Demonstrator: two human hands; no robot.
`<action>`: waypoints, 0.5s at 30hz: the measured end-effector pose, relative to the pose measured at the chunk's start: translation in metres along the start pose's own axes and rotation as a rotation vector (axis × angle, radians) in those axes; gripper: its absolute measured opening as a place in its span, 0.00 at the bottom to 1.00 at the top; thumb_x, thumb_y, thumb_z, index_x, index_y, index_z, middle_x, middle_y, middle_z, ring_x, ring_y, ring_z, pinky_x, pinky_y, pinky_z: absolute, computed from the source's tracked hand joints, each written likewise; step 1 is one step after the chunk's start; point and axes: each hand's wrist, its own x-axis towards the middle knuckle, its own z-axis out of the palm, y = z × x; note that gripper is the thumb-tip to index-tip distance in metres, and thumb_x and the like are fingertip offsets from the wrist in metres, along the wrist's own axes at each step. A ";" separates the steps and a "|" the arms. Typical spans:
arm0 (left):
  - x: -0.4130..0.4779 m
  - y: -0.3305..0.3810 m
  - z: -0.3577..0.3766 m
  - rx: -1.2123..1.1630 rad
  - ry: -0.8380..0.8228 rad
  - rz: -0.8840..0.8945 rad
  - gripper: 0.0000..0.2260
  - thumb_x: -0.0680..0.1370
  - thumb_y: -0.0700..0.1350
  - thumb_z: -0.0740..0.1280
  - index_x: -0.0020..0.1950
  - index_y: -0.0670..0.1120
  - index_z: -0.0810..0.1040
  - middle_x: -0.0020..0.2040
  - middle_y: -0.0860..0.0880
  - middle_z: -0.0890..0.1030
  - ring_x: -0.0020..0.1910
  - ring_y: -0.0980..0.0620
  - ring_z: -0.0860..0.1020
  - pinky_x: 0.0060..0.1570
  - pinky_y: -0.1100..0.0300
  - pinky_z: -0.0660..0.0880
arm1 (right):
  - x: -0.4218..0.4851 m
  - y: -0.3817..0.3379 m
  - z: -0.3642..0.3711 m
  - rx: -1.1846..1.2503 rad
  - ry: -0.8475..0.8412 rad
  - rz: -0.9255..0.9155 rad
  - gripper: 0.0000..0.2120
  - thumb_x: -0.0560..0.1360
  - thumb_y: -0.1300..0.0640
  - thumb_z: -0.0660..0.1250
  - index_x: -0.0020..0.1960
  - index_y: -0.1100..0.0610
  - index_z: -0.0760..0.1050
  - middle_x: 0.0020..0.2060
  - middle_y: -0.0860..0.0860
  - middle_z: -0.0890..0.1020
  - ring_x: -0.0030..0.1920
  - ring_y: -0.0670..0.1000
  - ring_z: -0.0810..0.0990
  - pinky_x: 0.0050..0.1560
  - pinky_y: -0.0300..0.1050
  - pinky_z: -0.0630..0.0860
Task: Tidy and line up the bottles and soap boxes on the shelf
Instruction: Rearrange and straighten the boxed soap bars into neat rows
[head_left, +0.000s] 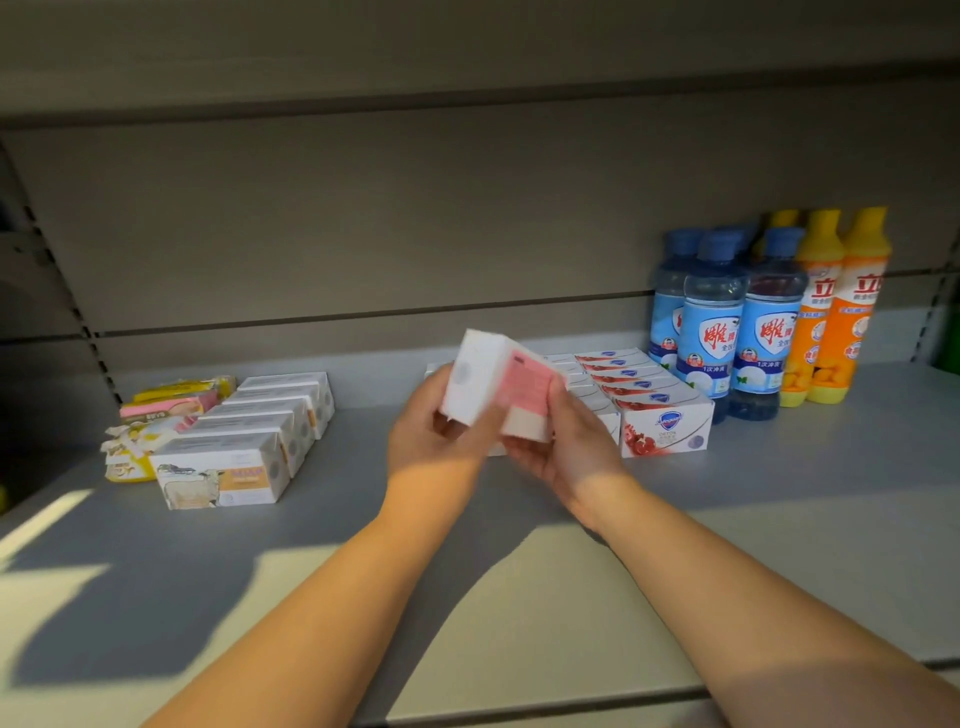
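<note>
Both hands, left hand and right hand, have fingers wrapped around a white-and-pink soap box, held above the shelf.

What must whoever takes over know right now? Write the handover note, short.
Both the left grip and right grip hold one white-and-pink soap box, tilted, above the shelf.
On it, pomegranate soap boxes sit rowed centre-right; blue bottles and orange bottles stand upright further right; sheep-print soap boxes sit rowed at left, wrapped soaps jumbled beside them.
Done: box rows and bottles look lined up.
Left: place the held box, straighten the wrapped soaps.
</note>
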 end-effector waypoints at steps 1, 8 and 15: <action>0.003 -0.001 0.000 -0.168 0.046 -0.091 0.07 0.73 0.44 0.71 0.49 0.55 0.79 0.43 0.58 0.83 0.43 0.61 0.81 0.42 0.68 0.76 | -0.002 -0.002 0.000 -0.107 0.025 -0.125 0.08 0.79 0.51 0.59 0.51 0.53 0.75 0.37 0.50 0.84 0.32 0.46 0.82 0.32 0.38 0.78; 0.023 -0.009 -0.018 -0.918 0.070 -0.994 0.11 0.79 0.48 0.63 0.50 0.41 0.77 0.39 0.46 0.80 0.34 0.50 0.80 0.24 0.63 0.77 | -0.015 0.007 0.004 -0.706 -0.176 -0.686 0.33 0.66 0.61 0.75 0.65 0.43 0.66 0.49 0.43 0.72 0.43 0.45 0.77 0.49 0.32 0.74; 0.011 -0.016 -0.013 -0.254 -0.534 -1.225 0.18 0.77 0.54 0.55 0.37 0.43 0.74 0.25 0.47 0.73 0.19 0.54 0.71 0.18 0.69 0.69 | -0.021 0.001 0.004 -0.845 -0.183 -0.600 0.29 0.59 0.43 0.76 0.56 0.28 0.69 0.54 0.32 0.73 0.57 0.36 0.72 0.61 0.31 0.67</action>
